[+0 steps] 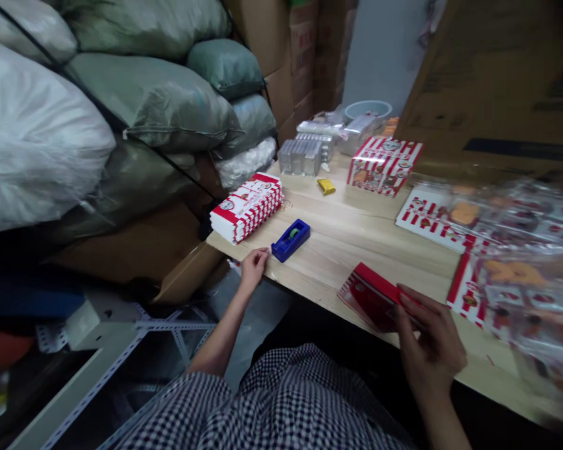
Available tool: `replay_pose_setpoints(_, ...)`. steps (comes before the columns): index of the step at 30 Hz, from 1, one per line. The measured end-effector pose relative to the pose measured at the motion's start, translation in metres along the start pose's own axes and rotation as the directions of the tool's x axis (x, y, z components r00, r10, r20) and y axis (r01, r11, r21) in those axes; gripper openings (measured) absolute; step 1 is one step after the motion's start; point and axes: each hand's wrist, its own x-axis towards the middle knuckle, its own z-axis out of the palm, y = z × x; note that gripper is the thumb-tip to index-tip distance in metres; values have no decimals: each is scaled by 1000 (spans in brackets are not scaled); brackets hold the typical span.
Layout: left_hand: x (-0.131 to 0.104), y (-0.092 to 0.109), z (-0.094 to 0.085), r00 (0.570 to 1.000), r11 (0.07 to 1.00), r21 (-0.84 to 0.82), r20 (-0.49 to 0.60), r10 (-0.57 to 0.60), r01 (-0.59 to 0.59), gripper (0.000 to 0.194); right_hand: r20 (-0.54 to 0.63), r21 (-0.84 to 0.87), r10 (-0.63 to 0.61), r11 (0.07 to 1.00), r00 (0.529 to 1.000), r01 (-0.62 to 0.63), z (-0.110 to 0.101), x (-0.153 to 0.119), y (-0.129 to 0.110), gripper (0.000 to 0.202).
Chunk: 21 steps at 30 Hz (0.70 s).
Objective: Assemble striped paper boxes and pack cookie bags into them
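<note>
My left hand (254,267) is at the table's front edge, its thumb and forefinger pinched at the cutter end of a blue tape dispenser (291,240). The pinch appears to be on the loose end of the tape, which barely shows. A small green-cored roll sits in the dispenser. My right hand (429,334) grips a red folded cardboard package (373,297) by its right end, over the front edge of the table. Striped printing shows on the package's left end; my fingers cover its right end.
A stack of red-and-white striped cartons (248,206) lies on the left. Behind are a yellow packet (326,186), clear plastic boxes (300,156) and a striped box (385,165). Plastic-wrapped packs (520,275) cover the right side. Stuffed sacks (150,100) rise beside the wooden table (328,225).
</note>
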Motion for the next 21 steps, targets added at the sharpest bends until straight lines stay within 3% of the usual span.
replay_pose_setpoints(4, -38, 37, 17, 994, 994, 8, -25, 106, -105, 16, -21, 29, -5, 1000, 1000, 6, 4, -1, -1, 18)
replay_pose_setpoints(7, -78, 83, 48, 978, 978, -112, 96, 187, -176, 20, -25, 50, -14, 999, 1000, 16, 6, -2, 1, 21)
replay_pose_setpoints(10, -118, 125, 84, 948, 941, -326, 264, 177, -85, 20, -8, 73, -5, 997, 1000, 6, 6, -3, 1, 26)
replay_pose_setpoints(12, -136, 143, 105, 916, 902, -431, 370, 153, 23, 23, 3, 87, 2, 996, 1000, -2, 6, -4, 1, 28)
replay_pose_setpoints(17, -145, 150, 135, 871, 818, -524, 488, 58, 239, 87, 19, 94, -1, 996, 1000, -1, 6, -4, -1, 31)
replay_pose_setpoints(21, -143, 146, 143, 887, 815, -515, 462, 4, 265, 89, 56, 90, 9, 996, 998, -14, 1, 1, -1, 32)
